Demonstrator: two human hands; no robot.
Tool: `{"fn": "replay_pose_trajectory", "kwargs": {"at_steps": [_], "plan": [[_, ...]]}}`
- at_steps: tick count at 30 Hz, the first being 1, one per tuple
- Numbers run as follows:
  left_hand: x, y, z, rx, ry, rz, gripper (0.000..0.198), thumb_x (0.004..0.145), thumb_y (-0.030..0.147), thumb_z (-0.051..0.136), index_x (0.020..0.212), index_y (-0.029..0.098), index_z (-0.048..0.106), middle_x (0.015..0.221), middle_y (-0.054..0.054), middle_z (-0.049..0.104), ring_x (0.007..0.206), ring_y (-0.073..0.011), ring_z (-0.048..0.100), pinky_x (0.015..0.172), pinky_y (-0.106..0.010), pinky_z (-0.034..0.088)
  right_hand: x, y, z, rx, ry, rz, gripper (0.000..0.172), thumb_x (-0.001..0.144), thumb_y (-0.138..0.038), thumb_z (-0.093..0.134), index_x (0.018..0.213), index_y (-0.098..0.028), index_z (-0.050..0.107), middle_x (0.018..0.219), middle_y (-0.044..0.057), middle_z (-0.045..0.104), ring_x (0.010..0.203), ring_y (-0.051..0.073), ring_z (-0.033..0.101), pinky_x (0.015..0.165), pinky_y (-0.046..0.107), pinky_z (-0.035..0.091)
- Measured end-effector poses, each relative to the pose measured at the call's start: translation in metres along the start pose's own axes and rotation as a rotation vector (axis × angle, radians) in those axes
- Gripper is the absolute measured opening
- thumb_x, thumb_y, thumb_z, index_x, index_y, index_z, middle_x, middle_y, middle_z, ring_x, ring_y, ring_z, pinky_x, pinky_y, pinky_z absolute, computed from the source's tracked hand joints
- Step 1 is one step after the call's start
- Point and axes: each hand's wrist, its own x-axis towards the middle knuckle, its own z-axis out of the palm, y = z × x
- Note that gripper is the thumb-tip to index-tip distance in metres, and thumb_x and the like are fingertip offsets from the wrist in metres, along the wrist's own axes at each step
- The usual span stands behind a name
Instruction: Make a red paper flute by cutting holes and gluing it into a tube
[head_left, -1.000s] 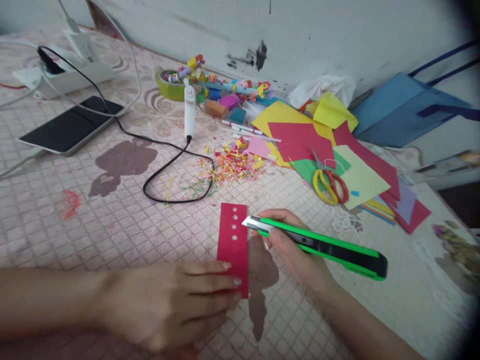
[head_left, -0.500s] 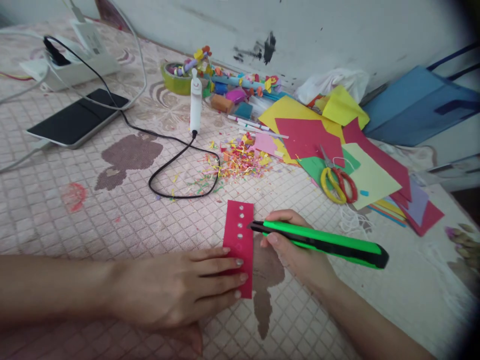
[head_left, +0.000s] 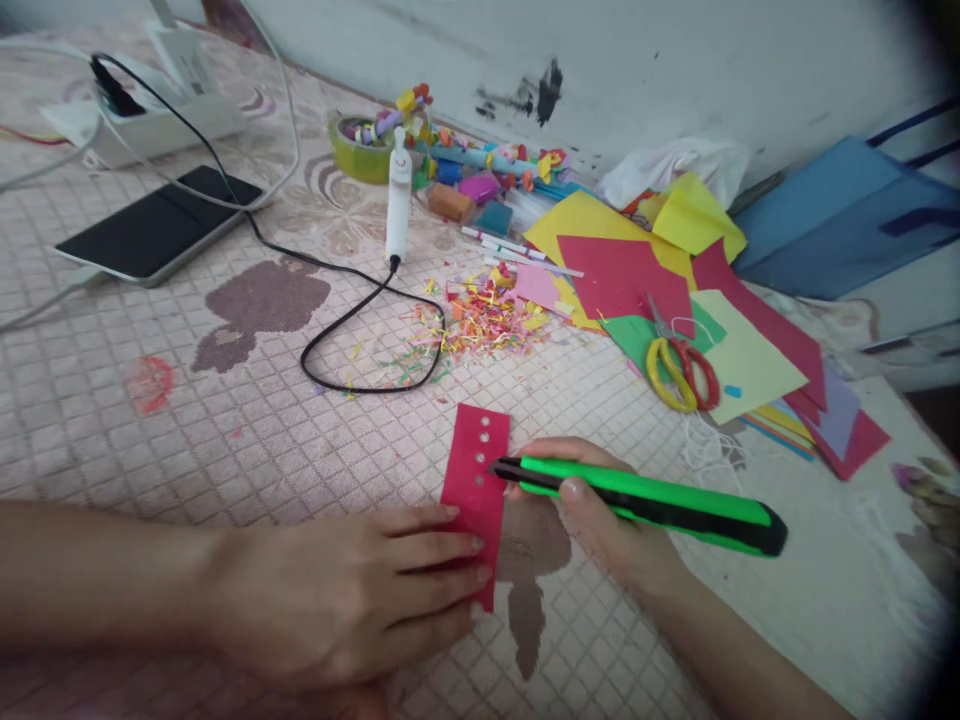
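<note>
A narrow red paper strip (head_left: 471,484) lies on the patterned tablecloth, with a row of small round holes in its far half. My left hand (head_left: 352,585) rests flat across the strip's near half, fingers slightly spread and pressing on it. In my right hand (head_left: 600,510) is a green and black utility knife (head_left: 645,497), gripped between thumb and fingers. Its dark blade tip reaches the strip's right side, close to the holes; whether it touches the paper I cannot tell.
Paper scraps (head_left: 491,315) are heaped beyond the strip, near a white corded tool (head_left: 398,200). Scissors (head_left: 679,370) lie on coloured paper sheets (head_left: 622,275) at right. A phone-like black device (head_left: 157,225) and a power strip (head_left: 161,130) sit at left; a blue bag (head_left: 832,220) stands back right.
The strip has tilted slightly, its near end swinging left under my left hand. My right hand and the utility knife have shifted a little nearer to me.
</note>
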Motion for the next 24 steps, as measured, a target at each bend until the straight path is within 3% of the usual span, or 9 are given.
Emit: {"fn": "replay_pose_trajectory", "kwargs": {"at_steps": [4, 6, 9, 14, 18, 24], "plan": [[-0.005, 0.005, 0.011, 0.035, 0.125, 0.001, 0.045, 0.099, 0.035, 0.059, 0.131, 0.004, 0.063, 0.139, -0.017, 0.062, 0.133, -0.0293, 0.058, 0.124, -0.042, 0.033, 0.000, -0.006, 0.001, -0.110, -0.041, -0.018, 0.027, 0.088, -0.037, 0.074, 0.114, -0.034, 0.074, 0.106, 0.003, 0.078, 0.083, 0.020, 0.075, 0.071, 0.032, 0.063], [-0.006, 0.007, 0.016, 0.078, 0.134, -0.014, 0.042, 0.099, 0.033, 0.058, 0.131, 0.005, 0.064, 0.139, -0.016, 0.063, 0.133, -0.0285, 0.058, 0.125, -0.043, 0.032, 0.002, -0.005, 0.002, -0.137, -0.015, -0.056, 0.028, 0.085, -0.035, 0.076, 0.113, -0.033, 0.075, 0.104, 0.003, 0.078, 0.086, 0.021, 0.075, 0.074, 0.034, 0.064], [-0.008, 0.009, 0.020, 0.138, 0.117, -0.010, 0.038, 0.102, 0.031, 0.051, 0.128, 0.008, 0.066, 0.139, -0.013, 0.064, 0.132, -0.0283, 0.058, 0.125, -0.044, 0.032, 0.007, -0.004, 0.003, -0.192, -0.024, -0.110, 0.022, 0.086, -0.031, 0.075, 0.108, -0.033, 0.077, 0.104, 0.003, 0.079, 0.095, 0.022, 0.074, 0.083, 0.037, 0.062], [-0.005, 0.010, 0.015, 0.158, 0.092, -0.008, 0.039, 0.106, 0.031, 0.043, 0.130, 0.010, 0.066, 0.138, -0.011, 0.065, 0.131, -0.0264, 0.058, 0.124, -0.043, 0.034, 0.016, -0.006, 0.006, -0.188, -0.087, -0.123, 0.022, 0.088, -0.025, 0.072, 0.108, -0.033, 0.076, 0.103, 0.001, 0.078, 0.094, 0.020, 0.073, 0.084, 0.036, 0.061], [0.000, 0.009, 0.002, 0.102, -0.052, -0.021, 0.043, 0.106, 0.033, 0.042, 0.136, 0.010, 0.062, 0.147, -0.011, 0.056, 0.138, -0.0251, 0.053, 0.122, -0.037, 0.038, 0.016, -0.007, 0.007, -0.177, -0.100, -0.183, 0.022, 0.088, -0.022, 0.070, 0.107, -0.033, 0.074, 0.100, 0.001, 0.077, 0.091, 0.020, 0.072, 0.077, 0.034, 0.060], [-0.001, 0.009, 0.007, 0.086, 0.006, -0.006, 0.045, 0.106, 0.034, 0.045, 0.134, 0.004, 0.063, 0.145, -0.014, 0.057, 0.136, -0.0266, 0.055, 0.123, -0.036, 0.037, 0.012, -0.013, 0.004, -0.207, -0.221, -0.199, 0.024, 0.089, -0.019, 0.066, 0.108, -0.031, 0.074, 0.102, 0.003, 0.073, 0.095, 0.020, 0.067, 0.078, 0.034, 0.056]]}}
